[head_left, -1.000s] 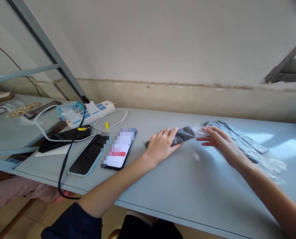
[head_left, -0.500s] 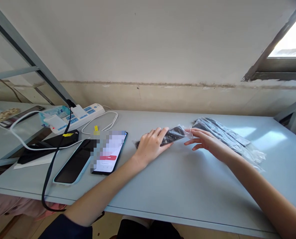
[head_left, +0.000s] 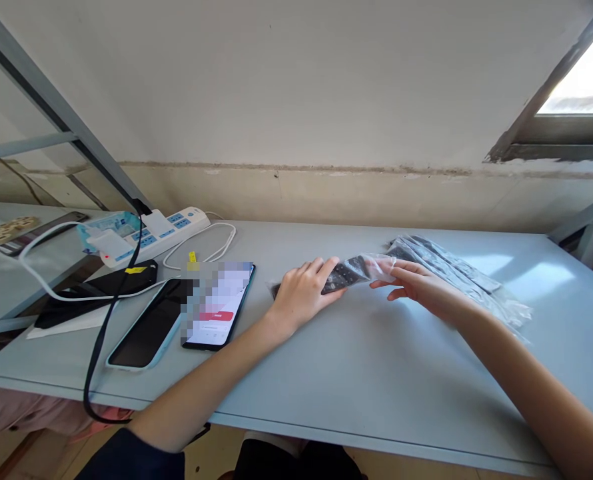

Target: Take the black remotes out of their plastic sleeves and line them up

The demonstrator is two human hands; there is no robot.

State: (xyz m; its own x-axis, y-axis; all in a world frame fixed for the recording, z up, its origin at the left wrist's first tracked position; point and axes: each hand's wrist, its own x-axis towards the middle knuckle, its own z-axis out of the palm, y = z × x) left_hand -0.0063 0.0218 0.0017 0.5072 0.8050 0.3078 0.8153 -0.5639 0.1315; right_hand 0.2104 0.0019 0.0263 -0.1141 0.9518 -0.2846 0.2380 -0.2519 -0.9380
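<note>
My left hand [head_left: 301,293] is wrapped over a dark, patterned item in a clear plastic bag [head_left: 350,272], just above the table. The covered part of the bag is hidden under my palm. At the bag's right end, the fingertips of my right hand [head_left: 419,283] grip the loose clear plastic, which is drawn out straight. Some of these fingertips show through the film. What the dark item is, I cannot make out. Close behind my right hand lies a pile of similar dark items in clear bags [head_left: 441,270].
On the left of the grey table [head_left: 346,380] lie a lit phone [head_left: 221,307], a dark-screened phone [head_left: 151,327] and a black pouch [head_left: 96,290]. Behind them is a white power strip [head_left: 176,230] with cables. A black strap [head_left: 104,347] hangs over the front edge.
My right fingers have closed on the bag's end, and its loose plastic is now stretched out to the right. My left hand has barely moved.
</note>
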